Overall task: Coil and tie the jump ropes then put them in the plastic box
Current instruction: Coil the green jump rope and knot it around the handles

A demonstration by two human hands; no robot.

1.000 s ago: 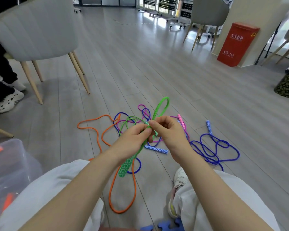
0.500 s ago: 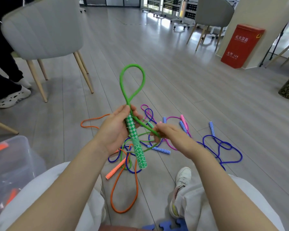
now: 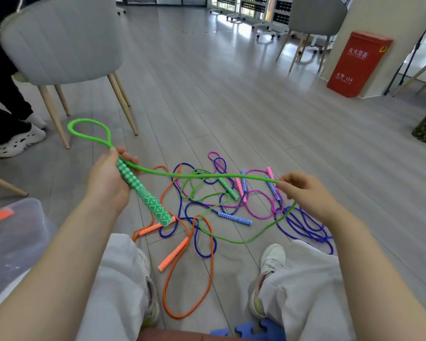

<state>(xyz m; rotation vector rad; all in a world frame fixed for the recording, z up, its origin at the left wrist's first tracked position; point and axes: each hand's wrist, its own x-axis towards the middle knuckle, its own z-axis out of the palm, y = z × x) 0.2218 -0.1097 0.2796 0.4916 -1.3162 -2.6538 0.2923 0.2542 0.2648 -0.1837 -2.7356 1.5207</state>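
Above floor | green rope (image 3: 207,176) taut left–right | both hands — left (image 3: 108,178), right (image 3: 305,193) — gripping

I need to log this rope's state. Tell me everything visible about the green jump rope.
The green jump rope is a bright green cord with green-and-white patterned handles. The left hand grips one handle, tilted, with a loop of cord standing above the fist. From there the cord runs taut to the right hand, which pinches it, then droops to the floor among the other ropes. Its second handle lies there.
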